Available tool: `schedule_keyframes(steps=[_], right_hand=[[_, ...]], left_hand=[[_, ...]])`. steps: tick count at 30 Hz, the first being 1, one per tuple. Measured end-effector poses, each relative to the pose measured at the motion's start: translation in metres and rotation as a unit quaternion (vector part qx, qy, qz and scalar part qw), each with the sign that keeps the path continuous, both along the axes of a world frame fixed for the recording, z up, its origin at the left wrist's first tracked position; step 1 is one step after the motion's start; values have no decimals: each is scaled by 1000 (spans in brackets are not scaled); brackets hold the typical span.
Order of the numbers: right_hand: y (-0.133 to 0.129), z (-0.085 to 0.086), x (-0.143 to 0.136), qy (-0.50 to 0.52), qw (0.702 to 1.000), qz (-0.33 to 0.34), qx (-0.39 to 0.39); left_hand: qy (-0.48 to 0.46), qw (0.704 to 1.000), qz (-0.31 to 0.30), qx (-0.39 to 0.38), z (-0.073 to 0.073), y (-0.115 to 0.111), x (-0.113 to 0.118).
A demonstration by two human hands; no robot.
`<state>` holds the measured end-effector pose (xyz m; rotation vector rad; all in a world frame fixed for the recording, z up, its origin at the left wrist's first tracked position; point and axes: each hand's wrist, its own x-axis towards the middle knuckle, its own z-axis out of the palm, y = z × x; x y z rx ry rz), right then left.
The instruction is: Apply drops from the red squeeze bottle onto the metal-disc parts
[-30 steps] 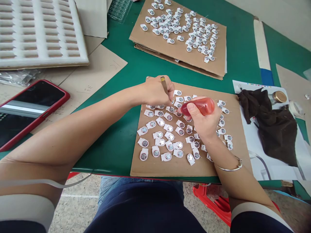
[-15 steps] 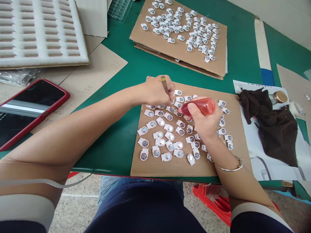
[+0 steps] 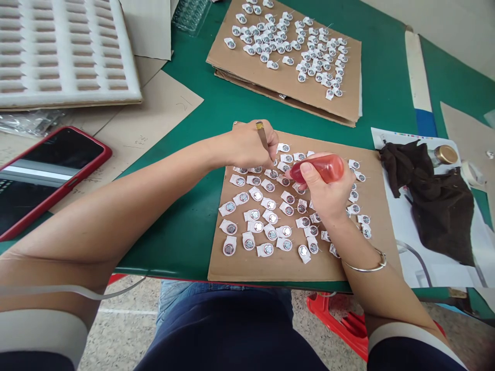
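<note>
My right hand is closed around a small red squeeze bottle, tilted so its narrow end points left and down at the small parts. My left hand grips tweezers; their upper end sticks up from the fist, while the tips are hidden behind my fingers. Both hands are over a brown cardboard sheet. Rows of small round silver parts on white tabs, such as this silver part, lie across it. Some are covered by my right hand and forearm.
Behind, a cardboard stack carries many similar parts. A red-cased phone and a white foam tray are at left. On the right, a dark cloth and a gold-capped jar rest on white paper.
The red bottle and my right hand have shifted very slightly to the right. My left hand stays in place with the tweezers.
</note>
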<state>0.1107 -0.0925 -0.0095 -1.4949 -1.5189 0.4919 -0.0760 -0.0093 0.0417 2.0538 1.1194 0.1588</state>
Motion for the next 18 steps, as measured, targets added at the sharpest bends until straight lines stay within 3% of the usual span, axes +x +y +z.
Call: schedule_keyframes(steps=[8, 18], right_hand=[[1, -2, 0, -11, 1000, -6, 7], [1, -3, 1, -3, 1000, -6, 3]], left_hand=[[-26, 999, 14, 19, -5, 0, 1], [-65, 997, 45, -22, -6, 0, 3]])
